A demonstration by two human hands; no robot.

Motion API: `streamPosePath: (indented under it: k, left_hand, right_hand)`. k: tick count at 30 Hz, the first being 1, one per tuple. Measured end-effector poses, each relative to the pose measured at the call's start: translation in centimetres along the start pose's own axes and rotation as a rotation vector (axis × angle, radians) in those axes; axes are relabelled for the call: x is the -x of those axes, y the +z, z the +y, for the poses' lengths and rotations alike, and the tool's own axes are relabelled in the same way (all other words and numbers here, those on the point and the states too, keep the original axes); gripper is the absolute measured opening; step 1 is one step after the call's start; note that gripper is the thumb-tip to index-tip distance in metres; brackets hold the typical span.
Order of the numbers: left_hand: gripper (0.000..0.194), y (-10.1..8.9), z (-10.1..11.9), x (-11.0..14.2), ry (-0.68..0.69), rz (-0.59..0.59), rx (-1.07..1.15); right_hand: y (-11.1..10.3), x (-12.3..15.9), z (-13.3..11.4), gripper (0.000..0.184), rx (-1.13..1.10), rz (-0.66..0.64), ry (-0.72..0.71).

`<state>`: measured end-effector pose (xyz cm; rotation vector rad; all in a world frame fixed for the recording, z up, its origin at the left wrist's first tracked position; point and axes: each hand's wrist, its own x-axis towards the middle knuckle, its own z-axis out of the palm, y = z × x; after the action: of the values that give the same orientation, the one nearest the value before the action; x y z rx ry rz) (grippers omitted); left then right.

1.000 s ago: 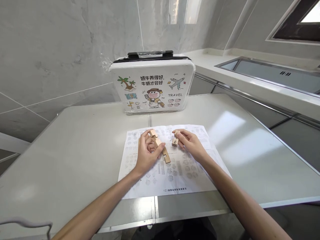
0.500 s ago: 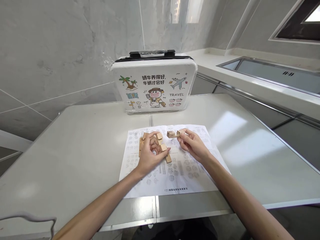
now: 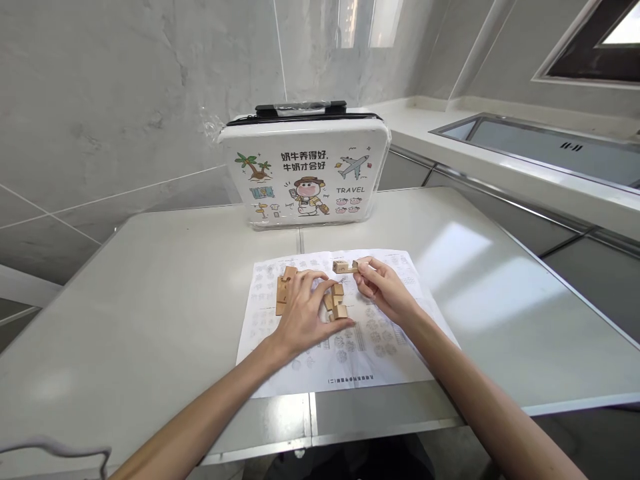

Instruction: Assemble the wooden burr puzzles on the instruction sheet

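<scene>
My left hand (image 3: 304,305) is closed, thumb and fingers curved around notched wooden puzzle pieces (image 3: 340,311) low over the printed sheet (image 3: 295,373). How many pieces are in that grip, and whether they interlock, I cannot tell. My right hand (image 3: 384,285) pinches one notched wooden puzzle piece (image 3: 341,267) by its right end. This piece is level, its free end pointing left, slightly beyond the left hand's pieces and apart from them. Further wooden pieces (image 3: 281,297) lie on the sheet left of my left hand, partly covered by its fingers.
A white cartoon-printed travel case (image 3: 307,170) with a black handle stands at the back of the pale table (image 3: 175,280), against the grey wall. On the right runs a counter (image 3: 520,147) with a dark glass panel. A dark cable-like line (image 3: 55,448) shows at lower left.
My left hand has come nearer to me and slightly right, and the pieces in its grip now sit differently. The right hand holds its piece in nearly the same place.
</scene>
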<state>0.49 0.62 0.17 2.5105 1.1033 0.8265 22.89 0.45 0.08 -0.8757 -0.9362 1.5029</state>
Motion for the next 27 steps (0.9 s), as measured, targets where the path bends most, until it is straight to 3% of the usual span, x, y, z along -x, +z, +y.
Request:
streamPosePath:
  k: [5,11,13,16,18,22,27]
  left_hand:
    - [0.077,0.0,-0.4,0.2,0.048,-0.103,-0.023]
    - [0.077,-1.8,-1.0,-0.6,-0.013,-0.078,-0.015]
    - [0.074,-2.4,-0.8,-1.0,-0.154,-0.075,0.158]
    - [0.070,-2.9,-0.4,-1.4,-0.414,-0.035,0.607]
    - [0.069,-3.0,-0.3,-1.4,-0.495,-0.012,0.909]
    - [0.067,-2.6,-0.2,-1.3,-0.516,-0.036,1.269]
    - [0.066,-2.0,0.0,-1.2,-0.458,-0.162,1.461]
  right_hand:
    - [0.0,0.0,0.0,0.039,-0.003,0.007,0.010]
    - [0.2,0.1,-0.2,0.041,0.004,0.022,0.018]
    - [0.2,0.1,-0.3,0.041,-0.021,0.026,0.014]
    - [0.2,0.1,-0.4,0.043,-0.064,0.021,-0.001]
    - [0.1,0.1,-0.4,0.043,-0.083,0.012,-0.010]
    - [0.1,0.1,-0.4,0.039,-0.102,-0.039,-0.020]
    - [0.3,0.3,-0.2,0.034,-0.035,-0.137,-0.014]
